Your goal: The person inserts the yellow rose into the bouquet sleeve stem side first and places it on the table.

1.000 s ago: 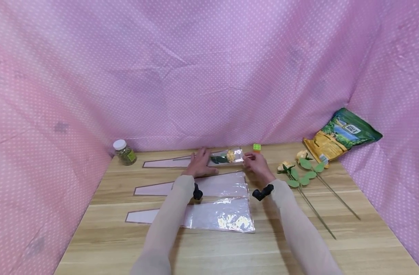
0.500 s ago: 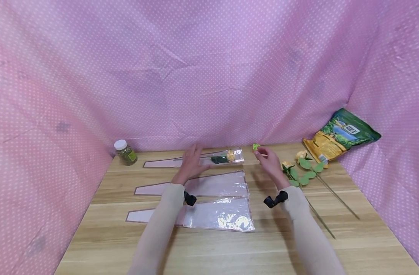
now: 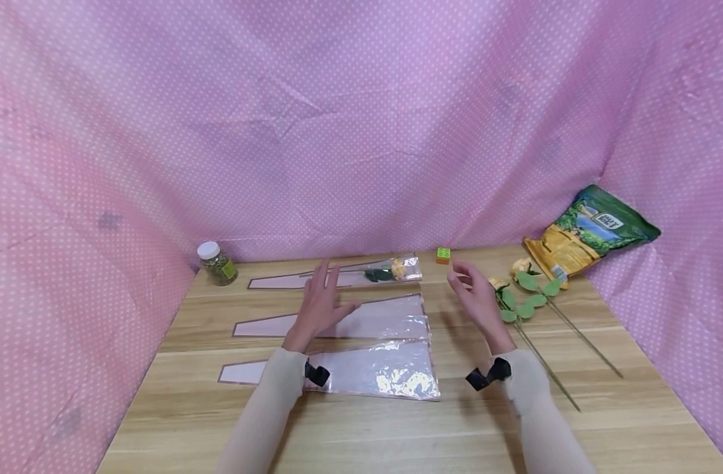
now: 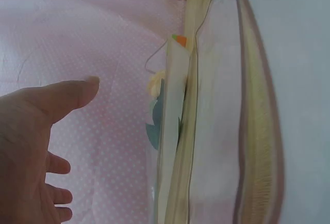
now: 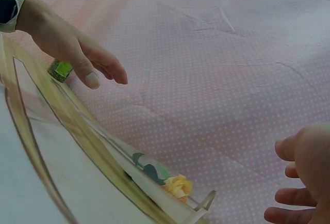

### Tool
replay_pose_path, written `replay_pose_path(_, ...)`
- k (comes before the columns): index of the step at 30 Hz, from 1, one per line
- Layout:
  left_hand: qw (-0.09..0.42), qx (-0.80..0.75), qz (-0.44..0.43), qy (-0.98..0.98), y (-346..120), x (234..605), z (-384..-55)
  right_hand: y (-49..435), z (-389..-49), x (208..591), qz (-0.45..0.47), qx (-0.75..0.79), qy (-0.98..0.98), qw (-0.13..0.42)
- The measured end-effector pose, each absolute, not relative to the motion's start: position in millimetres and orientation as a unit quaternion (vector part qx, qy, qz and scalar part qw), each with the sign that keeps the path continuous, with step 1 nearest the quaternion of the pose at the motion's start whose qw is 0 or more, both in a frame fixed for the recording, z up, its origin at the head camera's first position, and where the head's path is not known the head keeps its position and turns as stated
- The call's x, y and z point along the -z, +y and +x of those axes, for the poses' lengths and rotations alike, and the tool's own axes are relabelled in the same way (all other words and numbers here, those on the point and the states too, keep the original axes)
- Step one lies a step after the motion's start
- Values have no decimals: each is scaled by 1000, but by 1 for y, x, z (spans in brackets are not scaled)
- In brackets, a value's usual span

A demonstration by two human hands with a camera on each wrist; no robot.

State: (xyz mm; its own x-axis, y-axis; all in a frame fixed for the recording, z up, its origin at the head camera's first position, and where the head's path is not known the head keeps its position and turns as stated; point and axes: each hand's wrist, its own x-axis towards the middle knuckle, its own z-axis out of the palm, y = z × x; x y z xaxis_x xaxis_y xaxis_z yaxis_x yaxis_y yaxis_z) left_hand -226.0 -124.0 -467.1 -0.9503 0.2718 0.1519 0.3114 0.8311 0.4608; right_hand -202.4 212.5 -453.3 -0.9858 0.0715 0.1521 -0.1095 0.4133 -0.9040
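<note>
My left hand (image 3: 321, 299) hovers above the middle clear flower sleeve (image 3: 391, 316), its fingers spread and holding nothing. In the far sleeve (image 3: 278, 282) lies a pale yellow artificial rose (image 3: 398, 268), flower head toward the right, wide end. My right hand (image 3: 473, 289) is raised to the right of the sleeves, fingers loosely bent and nothing in them. Close beside it are two more artificial roses, the nearer rose (image 3: 508, 316) with its head partly behind the hand, and the farther rose (image 3: 521, 266). A third sleeve (image 3: 373, 372) lies flat nearest the body, partly under my left forearm.
A white-capped jar (image 3: 217, 263) stands at the back left. A small green and orange block (image 3: 443, 255) sits near the back edge. At the back right, a green and yellow bag (image 3: 598, 227) leans on the pink dotted cloth (image 3: 361, 131).
My right hand has let go of the far sleeve's wide end and drawn back to the right. My left hand has lifted off that sleeve and moved back toward the body.
</note>
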Motion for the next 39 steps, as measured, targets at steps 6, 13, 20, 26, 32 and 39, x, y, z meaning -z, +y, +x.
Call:
replay_pose_path(6, 36, 250, -149, -956, -126, 474, -206, 204, -187, 471, 22, -536, -840, 82)
replay_pose_path(13, 25, 250, -155, -956, -124, 489, -186, 191, -169, 494, 54, -511, -854, 81)
replay_pose_path(20, -4, 233, -169, -958, -121, 502, -174, 181, -157, 514, 92, -449, -885, 74)
replay_pose_path(26, -69, 204, -187, -959, -115, 505, -165, 176, -152, 522, 110, -387, -913, 69)
replay_pose_path(32, -111, 180, -200, -957, -106, 508, -162, 171, -148, 528, 138, -315, -937, 57)
replay_pose_path(39, -141, 157, -197, -957, -103, 511, -160, 164, -142, 530, 141, -243, -960, 17)
